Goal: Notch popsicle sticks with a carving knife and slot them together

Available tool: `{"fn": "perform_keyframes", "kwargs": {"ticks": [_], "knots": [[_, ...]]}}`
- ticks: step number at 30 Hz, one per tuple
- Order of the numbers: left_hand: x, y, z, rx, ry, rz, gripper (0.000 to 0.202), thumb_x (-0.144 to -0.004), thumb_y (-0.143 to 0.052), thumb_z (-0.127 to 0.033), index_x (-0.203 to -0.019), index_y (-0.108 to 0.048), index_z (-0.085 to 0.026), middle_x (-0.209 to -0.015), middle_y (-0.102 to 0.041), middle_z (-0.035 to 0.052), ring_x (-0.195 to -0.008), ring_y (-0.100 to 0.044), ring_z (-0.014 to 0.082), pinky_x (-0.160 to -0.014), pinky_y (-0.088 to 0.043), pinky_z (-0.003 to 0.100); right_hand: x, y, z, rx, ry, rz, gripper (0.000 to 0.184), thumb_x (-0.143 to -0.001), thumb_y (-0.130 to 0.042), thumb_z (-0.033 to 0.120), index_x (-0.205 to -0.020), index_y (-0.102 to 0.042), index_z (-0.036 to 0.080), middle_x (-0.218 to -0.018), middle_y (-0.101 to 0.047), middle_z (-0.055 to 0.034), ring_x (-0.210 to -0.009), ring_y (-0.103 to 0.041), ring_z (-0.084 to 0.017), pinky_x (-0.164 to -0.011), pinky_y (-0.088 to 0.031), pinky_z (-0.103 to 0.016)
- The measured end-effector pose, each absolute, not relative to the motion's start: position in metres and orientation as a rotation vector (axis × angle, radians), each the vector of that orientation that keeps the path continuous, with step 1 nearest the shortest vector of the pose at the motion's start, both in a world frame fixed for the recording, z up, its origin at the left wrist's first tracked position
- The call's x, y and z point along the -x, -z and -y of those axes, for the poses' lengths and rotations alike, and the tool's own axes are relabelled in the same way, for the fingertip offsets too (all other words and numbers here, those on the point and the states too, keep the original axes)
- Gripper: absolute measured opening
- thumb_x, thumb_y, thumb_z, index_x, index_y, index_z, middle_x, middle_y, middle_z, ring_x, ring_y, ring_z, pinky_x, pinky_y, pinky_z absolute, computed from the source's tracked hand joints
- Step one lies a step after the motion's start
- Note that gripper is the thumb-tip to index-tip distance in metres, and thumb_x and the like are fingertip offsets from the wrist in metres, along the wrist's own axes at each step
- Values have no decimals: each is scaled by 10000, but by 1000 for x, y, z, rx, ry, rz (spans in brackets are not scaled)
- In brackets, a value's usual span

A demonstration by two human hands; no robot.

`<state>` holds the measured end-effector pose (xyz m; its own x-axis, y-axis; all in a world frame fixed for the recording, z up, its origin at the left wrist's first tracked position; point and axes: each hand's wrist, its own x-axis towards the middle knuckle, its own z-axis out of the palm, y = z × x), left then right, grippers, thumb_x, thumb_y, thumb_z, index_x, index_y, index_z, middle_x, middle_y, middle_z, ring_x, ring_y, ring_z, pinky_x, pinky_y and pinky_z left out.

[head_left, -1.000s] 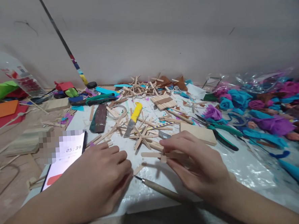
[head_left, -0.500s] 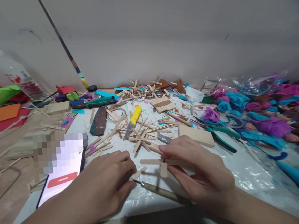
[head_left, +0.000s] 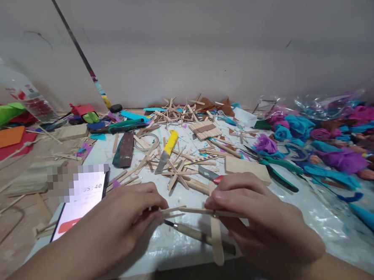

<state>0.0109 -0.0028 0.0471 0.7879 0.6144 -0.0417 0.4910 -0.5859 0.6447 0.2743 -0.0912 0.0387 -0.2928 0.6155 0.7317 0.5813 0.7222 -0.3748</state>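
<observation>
My right hand (head_left: 261, 220) pinches a cross of glued wooden craft sticks (head_left: 215, 235) just above the table; one stick points toward me, another runs left. My left hand (head_left: 125, 224) is closed on a thin wooden stick (head_left: 170, 210) whose tip meets the left arm of the cross. A wooden-handled pointed tool (head_left: 196, 235) lies on the white sheet (head_left: 168, 246) under both hands. A star of sticks (head_left: 175, 174) lies just beyond the hands.
A phone (head_left: 79, 201) with a lit screen lies at the left. Behind are a yellow utility knife (head_left: 166, 150), green pliers (head_left: 279, 172), a small wood board (head_left: 247, 166), scattered sticks, paper flowers (head_left: 326, 140) at the right and a plastic bottle (head_left: 22, 93) at the far left.
My right hand has lifted and turned the stick cross, so one stick now points toward me. My left hand picked up a thin stick and brought it to the cross.
</observation>
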Motion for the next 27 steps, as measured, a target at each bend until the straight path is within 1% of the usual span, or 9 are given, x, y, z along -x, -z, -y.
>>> {"fn": "perform_keyframes", "kwargs": {"ticks": [2,6,9,11,15,18,22,25,27], "knots": [[-12,-56,4,-2271,-332,-786,244,-1064,-537,-244,-966,-759,-267,-961,-758,-15,-897,-691,176,-792,-487,283,-275,-40,91,910,-45,1971,671,-882,-623,-130,-1415,-634,277,-918,-812,11,-873,-721,-170,-899,-623,-270],[-13,-63,11,-2206,-590,-702,181,-1064,-603,-236,-970,-749,-290,-961,-770,-63,-895,-711,124,-810,-521,217,-275,-43,91,900,-67,2000,706,-873,-585,-122,-1445,-634,289,-940,-822,18,-890,-741,-167,-931,-612,-269],[-13,-64,18,-2114,-748,-700,145,-1037,-675,-228,-994,-773,-326,-963,-790,-95,-907,-734,103,-839,-539,176,-274,-44,92,864,-134,2010,786,-846,-569,-135,-1494,-622,307,-1004,-840,12,-924,-761,-176,-946,-613,-302],[-15,-64,21,-2024,-782,-740,139,-1005,-720,-219,-984,-795,-333,-943,-802,-105,-880,-743,96,-824,-547,156,-272,-40,93,846,-222,1952,828,-846,-574,-132,-1528,-616,334,-983,-828,5,-958,-762,-196,-920,-626,-334],[-23,-62,20,-1869,-747,-742,149,-967,-765,-190,-913,-830,-312,-866,-799,-90,-795,-723,88,-748,-531,142,-267,-29,95,920,-635,1754,832,-920,-572,-80,-1538,-615,476,-1041,-804,19,-959,-752,-174,-828,-628,-295],[-29,-55,19,-1725,-745,-732,126,-931,-822,-186,-875,-846,-297,-819,-781,-79,-752,-692,87,-711,-523,144,-266,-25,93,993,-1042,1564,791,-969,-653,-2,-1535,-599,547,-1046,-806,56,-951,-754,-131,-869,-605,-250],[-30,-47,18,-1600,-729,-728,127,-952,-814,-202,-942,-887,-305,-871,-806,-49,-768,-697,100,-697,-535,154,-264,-23,88,940,-1387,1267,679,-922,-848,118,-1453,-692,512,-981,-811,53,-887,-759,-118,-839,-611,-238],[-28,-46,19,-1595,-727,-703,149,-984,-784,-220,-1019,-895,-313,-942,-821,-29,-842,-723,120,-753,-554,169,-263,-20,84,857,-1573,1079,567,-903,-905,163,-1362,-765,465,-975,-820,44,-881,-770,-110,-861,-613,-245],[-28,-47,19,-1574,-720,-697,133,-984,-781,-226,-1009,-891,-297,-932,-815,-23,-857,-728,127,-773,-560,178,-261,-18,82,795,-1654,1002,520,-891,-923,167,-1320,-791,429,-976,-828,36,-911,-779,-111,-875,-607,-244]]}}
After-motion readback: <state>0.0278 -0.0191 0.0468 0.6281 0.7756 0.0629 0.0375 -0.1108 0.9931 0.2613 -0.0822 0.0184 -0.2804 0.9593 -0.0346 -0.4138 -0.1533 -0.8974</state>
